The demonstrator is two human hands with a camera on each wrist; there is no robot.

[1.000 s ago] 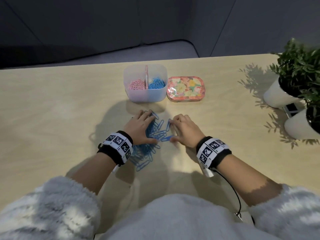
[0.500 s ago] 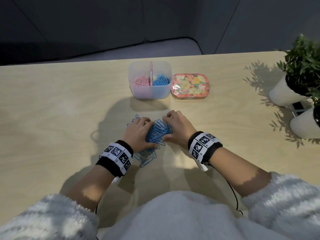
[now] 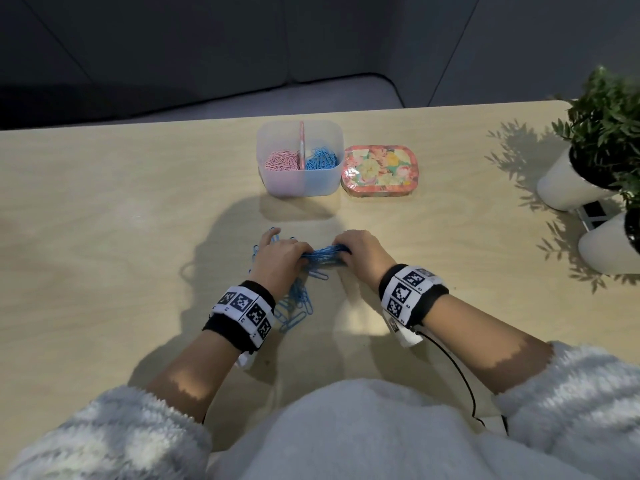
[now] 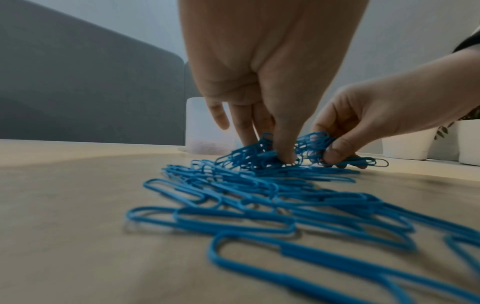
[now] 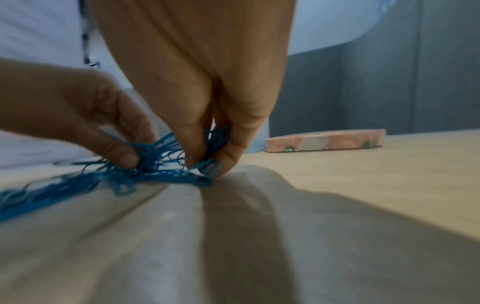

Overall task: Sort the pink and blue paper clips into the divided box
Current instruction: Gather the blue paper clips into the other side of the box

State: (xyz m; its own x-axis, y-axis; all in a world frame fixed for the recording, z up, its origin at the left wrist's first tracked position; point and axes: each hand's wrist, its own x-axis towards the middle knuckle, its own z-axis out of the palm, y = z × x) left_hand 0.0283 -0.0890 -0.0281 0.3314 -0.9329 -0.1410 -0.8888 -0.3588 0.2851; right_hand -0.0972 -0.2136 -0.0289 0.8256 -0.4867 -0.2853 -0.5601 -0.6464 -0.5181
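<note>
A heap of blue paper clips (image 3: 320, 259) (image 4: 272, 185) (image 5: 155, 164) lies on the wooden table, bunched between my two hands. My left hand (image 3: 280, 259) (image 4: 270, 131) pinches the bunch from the left with curled fingers and thumb. My right hand (image 3: 360, 252) (image 5: 207, 156) pinches the same bunch from the right, thumb against fingertips. More blue clips (image 3: 294, 306) trail toward my left wrist. The divided box (image 3: 300, 185) stands farther back, with pink clips (image 3: 282, 161) in its left half and blue clips (image 3: 322, 159) in its right half.
A floral tin lid (image 3: 379, 169) (image 5: 324, 142) lies right of the box. Two white plant pots (image 3: 568, 188) (image 3: 609, 247) stand at the right table edge. A cable (image 3: 453, 368) runs from my right wrist toward my body.
Both hands have drawn together, raking the spread blue clips into one tight bunch; they now pinch it from both sides.
</note>
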